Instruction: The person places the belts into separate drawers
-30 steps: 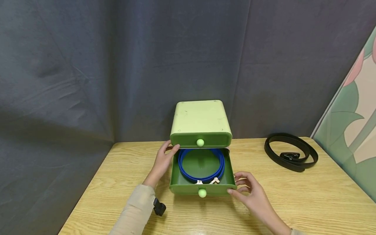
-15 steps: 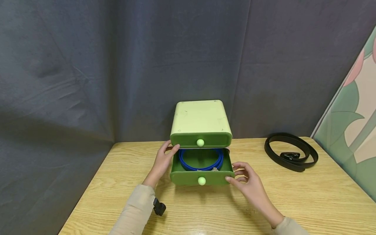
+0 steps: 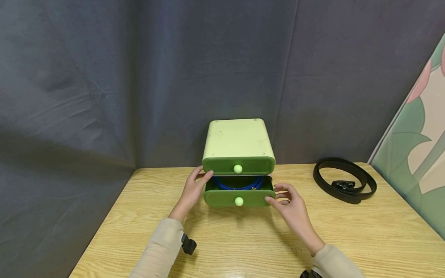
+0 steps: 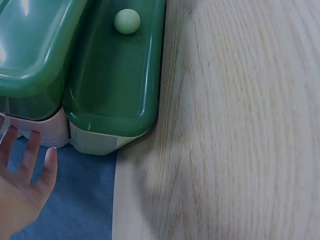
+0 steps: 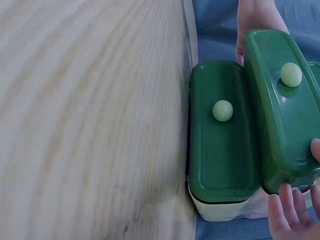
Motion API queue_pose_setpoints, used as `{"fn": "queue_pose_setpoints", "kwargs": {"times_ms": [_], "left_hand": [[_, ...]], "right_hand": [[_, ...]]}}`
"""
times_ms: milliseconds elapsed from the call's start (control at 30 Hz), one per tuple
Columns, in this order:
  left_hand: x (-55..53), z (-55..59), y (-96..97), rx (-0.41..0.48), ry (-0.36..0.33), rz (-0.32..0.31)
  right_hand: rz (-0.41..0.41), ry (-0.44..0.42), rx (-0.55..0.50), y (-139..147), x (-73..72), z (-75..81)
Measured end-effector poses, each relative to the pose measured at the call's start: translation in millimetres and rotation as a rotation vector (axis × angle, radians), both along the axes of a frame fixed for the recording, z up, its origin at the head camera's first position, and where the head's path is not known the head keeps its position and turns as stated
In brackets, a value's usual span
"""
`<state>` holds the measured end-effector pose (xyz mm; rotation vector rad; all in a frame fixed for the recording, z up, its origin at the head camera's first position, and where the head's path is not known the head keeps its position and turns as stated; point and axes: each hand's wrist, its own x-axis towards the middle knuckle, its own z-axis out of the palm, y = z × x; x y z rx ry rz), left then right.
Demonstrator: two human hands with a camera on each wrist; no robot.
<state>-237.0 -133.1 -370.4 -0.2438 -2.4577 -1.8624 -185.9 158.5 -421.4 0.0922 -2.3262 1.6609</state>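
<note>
A small cabinet with a pale green top (image 3: 239, 137) and dark green drawers stands on the table. Its middle drawer (image 3: 226, 197) is partly out, with a coiled blue belt (image 3: 240, 187) inside, mostly hidden by the front. My right hand (image 3: 290, 206) holds this drawer's right corner, thumb on the front and fingers along the side. My left hand (image 3: 191, 191) rests against the cabinet's left side, its thumb by the top drawer's (image 3: 222, 166) lower corner. In the left wrist view its fingers (image 4: 30, 155) are fairly straight at the pink side wall.
A coiled black belt (image 3: 347, 193) with a dark buckle lies at the right of the wooden table (image 3: 139, 216). A grey curtain (image 3: 208, 77) hangs close behind the cabinet. The bottom drawer (image 5: 225, 150) is closed in the right wrist view. A painted panel (image 3: 417, 146) slants along the right.
The middle drawer has slid inward, away from me, with my right hand moving along at its corner. Less of the blue belt shows. My left hand has stayed in place.
</note>
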Motion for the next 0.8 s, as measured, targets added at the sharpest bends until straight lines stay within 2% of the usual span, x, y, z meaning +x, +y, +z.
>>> {"fn": "queue_pose_setpoints", "kwargs": {"times_ms": [67,300,800], "left_hand": [[0.1,0.9,0.3,-0.004,-0.004,-0.003],[-25.4,-30.5,-5.1,-0.01,0.008,0.02],[-23.6,-34.6,-3.0,0.041,0.029,0.049]], "right_hand": [[-0.016,0.006,0.004,-0.4,-2.7,-0.2],[-0.063,-0.006,0.005,-0.5,-13.0,0.7],[-0.102,-0.01,0.007,-6.4,-33.6,1.5]]}}
